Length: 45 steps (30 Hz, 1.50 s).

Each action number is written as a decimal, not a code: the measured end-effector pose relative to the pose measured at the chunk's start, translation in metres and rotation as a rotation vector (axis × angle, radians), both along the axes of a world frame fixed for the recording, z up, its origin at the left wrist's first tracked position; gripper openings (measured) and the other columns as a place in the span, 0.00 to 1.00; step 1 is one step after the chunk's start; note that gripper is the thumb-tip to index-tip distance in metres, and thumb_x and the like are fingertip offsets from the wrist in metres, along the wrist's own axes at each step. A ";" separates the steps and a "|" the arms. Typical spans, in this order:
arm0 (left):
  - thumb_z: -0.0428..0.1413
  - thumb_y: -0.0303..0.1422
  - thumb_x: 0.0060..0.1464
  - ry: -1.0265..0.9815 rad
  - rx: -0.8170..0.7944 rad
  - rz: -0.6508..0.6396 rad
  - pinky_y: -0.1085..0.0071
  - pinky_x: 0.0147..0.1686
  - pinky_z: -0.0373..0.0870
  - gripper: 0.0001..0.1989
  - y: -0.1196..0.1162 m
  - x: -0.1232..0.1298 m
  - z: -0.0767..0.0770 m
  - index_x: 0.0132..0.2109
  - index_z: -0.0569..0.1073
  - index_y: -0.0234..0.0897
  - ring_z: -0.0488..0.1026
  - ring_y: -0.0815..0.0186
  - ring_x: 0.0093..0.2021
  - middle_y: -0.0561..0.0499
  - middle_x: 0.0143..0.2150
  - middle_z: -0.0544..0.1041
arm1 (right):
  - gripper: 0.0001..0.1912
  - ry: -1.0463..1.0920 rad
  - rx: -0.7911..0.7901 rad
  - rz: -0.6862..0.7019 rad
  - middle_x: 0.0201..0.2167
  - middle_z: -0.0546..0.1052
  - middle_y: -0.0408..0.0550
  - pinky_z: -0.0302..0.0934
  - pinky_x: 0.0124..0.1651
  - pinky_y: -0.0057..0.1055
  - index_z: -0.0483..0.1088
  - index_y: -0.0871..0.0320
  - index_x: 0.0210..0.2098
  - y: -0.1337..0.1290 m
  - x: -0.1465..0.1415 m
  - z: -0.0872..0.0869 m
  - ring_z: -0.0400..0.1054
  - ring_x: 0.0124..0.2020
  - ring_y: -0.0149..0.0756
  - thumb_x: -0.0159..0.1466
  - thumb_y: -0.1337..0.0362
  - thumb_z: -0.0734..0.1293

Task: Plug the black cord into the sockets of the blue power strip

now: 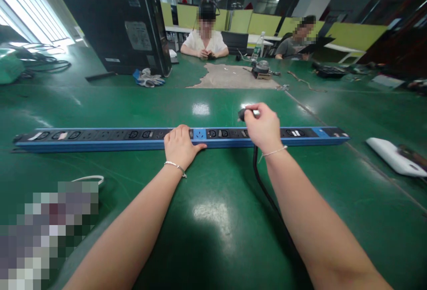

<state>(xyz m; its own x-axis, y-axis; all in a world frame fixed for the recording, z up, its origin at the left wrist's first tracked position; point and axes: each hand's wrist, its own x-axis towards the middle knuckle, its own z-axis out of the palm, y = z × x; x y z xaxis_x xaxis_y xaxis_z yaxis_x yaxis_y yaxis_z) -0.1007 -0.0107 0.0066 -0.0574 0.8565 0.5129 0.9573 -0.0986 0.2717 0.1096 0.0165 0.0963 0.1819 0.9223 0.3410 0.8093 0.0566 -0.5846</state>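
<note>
A long blue and black power strip [100,145] with many sockets lies across the green table. My left hand [180,147] is wrapped over its middle, beside a blue socket, with the thumb along the front edge. Above the strip, right of the middle, my right hand [263,125] pinches a black plug [242,114] whose metal end shows near the fingertips. From below this hand a black cable [263,186] runs down towards me, partly hidden by my right forearm. The plug is held apart from the sockets.
On the green table [213,183] a black computer case [113,27] stands at back left, near gloves [148,78]. Brown cardboard [230,76] lies at the back. A white object [393,156] is at right. Two people [206,43] sit beyond.
</note>
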 end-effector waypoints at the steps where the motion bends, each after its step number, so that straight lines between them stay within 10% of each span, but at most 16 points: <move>1: 0.59 0.52 0.44 0.000 0.002 0.004 0.54 0.50 0.59 0.32 0.000 0.000 0.000 0.51 0.64 0.38 0.66 0.49 0.52 0.40 0.51 0.71 | 0.18 0.034 -0.005 0.024 0.33 0.77 0.50 0.63 0.37 0.31 0.69 0.59 0.47 0.000 -0.002 0.009 0.71 0.31 0.35 0.64 0.59 0.56; 8: 0.59 0.51 0.44 0.010 0.022 0.011 0.54 0.50 0.59 0.31 0.001 0.000 -0.002 0.51 0.64 0.37 0.66 0.48 0.51 0.39 0.51 0.72 | 0.14 0.066 -0.487 0.456 0.18 0.72 0.41 0.61 0.24 0.27 0.67 0.59 0.44 0.005 -0.053 0.003 0.65 0.15 0.31 0.62 0.63 0.57; 17: 0.60 0.46 0.45 -0.001 0.022 0.006 0.55 0.49 0.59 0.28 0.002 -0.001 -0.002 0.50 0.66 0.35 0.66 0.49 0.51 0.39 0.51 0.72 | 0.14 -0.338 -0.317 0.307 0.40 0.77 0.57 0.64 0.43 0.33 0.69 0.60 0.42 0.019 -0.100 -0.010 0.73 0.42 0.44 0.59 0.62 0.59; 27: 0.51 0.34 0.53 -0.028 0.029 -0.088 0.60 0.54 0.56 0.30 0.005 0.001 -0.003 0.62 0.57 0.31 0.67 0.56 0.54 0.39 0.55 0.72 | 0.19 -0.430 -0.409 0.352 0.43 0.76 0.63 0.63 0.43 0.36 0.68 0.64 0.46 0.021 -0.115 -0.012 0.72 0.45 0.49 0.60 0.59 0.59; 34: 0.48 0.30 0.54 -0.057 0.001 -0.160 0.63 0.60 0.50 0.32 0.009 0.006 0.000 0.66 0.50 0.35 0.69 0.64 0.53 0.47 0.52 0.75 | 0.18 -0.363 -0.248 0.404 0.41 0.77 0.56 0.61 0.42 0.32 0.71 0.59 0.39 0.023 -0.100 -0.026 0.72 0.43 0.43 0.65 0.58 0.53; 45: 0.48 0.39 0.59 -0.065 -0.046 -0.191 0.63 0.57 0.55 0.17 0.010 0.007 0.009 0.55 0.67 0.48 0.70 0.66 0.53 0.55 0.53 0.75 | 0.17 -0.276 0.124 0.328 0.40 0.77 0.48 0.59 0.40 0.32 0.72 0.55 0.45 -0.017 -0.049 -0.077 0.69 0.40 0.40 0.64 0.66 0.55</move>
